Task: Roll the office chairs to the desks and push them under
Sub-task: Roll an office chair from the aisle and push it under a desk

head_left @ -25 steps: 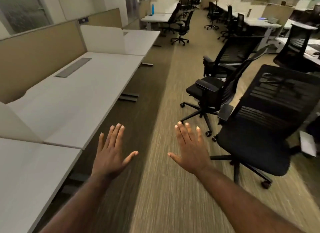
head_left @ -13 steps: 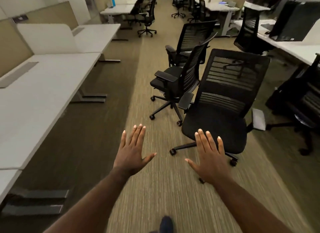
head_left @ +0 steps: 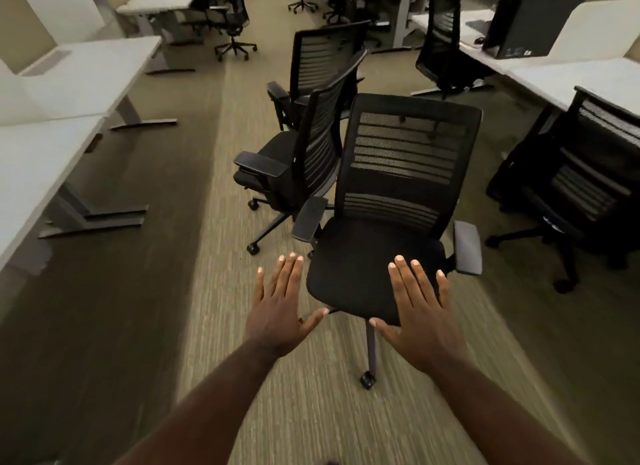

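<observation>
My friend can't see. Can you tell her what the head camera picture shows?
Two open hands, left hand and right hand, reach toward the nearest black mesh-backed office chair in a carpeted aisle. Two more black office chairs stand behind it, with white desks along both sides.

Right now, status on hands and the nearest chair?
Left hand, right hand open, empty. Nearest chair in the aisle, not held. Second chair close beside it.

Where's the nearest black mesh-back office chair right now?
Head view, centre: black mesh-back office chair in the carpeted aisle, just beyond both open hands, right of a second chair.
</observation>
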The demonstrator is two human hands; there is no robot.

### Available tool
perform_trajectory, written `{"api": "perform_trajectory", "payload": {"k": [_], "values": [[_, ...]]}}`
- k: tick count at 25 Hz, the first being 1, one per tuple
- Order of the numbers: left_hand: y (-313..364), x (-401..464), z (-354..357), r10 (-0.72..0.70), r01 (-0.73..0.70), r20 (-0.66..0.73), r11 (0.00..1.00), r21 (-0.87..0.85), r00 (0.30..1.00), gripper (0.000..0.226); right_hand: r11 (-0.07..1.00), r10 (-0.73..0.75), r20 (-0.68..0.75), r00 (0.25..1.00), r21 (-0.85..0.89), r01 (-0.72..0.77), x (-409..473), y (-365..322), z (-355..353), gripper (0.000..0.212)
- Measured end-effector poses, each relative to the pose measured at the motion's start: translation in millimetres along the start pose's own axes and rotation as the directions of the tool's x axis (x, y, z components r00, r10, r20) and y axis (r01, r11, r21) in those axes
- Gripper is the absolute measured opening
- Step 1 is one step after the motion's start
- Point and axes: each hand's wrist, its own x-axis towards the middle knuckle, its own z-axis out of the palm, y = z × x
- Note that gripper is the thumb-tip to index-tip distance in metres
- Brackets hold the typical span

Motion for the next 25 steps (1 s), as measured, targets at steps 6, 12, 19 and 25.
{"api": "perform_trajectory", "payload": {"k": [6, 12, 19, 25], "values": [[69, 88, 27, -0.039, 0.039, -0.017, 0.999, 0.016, 0.999, 0.099, 0.999, -0.030, -0.049, 0.998, 0.022, 0.031, 49, 120, 10, 0.089], [180, 176, 47, -0.129, 0.123, -0.103, 0.991, -0.059, 0.986, 0.099, 0.998, -0.054, -0.049, 0.997, 0.019, 0.055, 94, 271, 6, 0.090], [277, 244, 68, -0.236, 0.228, -0.107, 0.970, -0.081, 0.966, 0.099, 0.981, -0.192, 0.024, 0.981, 0.017, 0.192, 151, 381, 11, 0.091], [310, 322, 90, -0.356, 0.345, -0.132, 0.933, -0.100, 0.925, 0.100, 0.950, -0.314, 0.032, 0.949, 0.006, 0.314, 239, 450, 28, 0.091]]}}
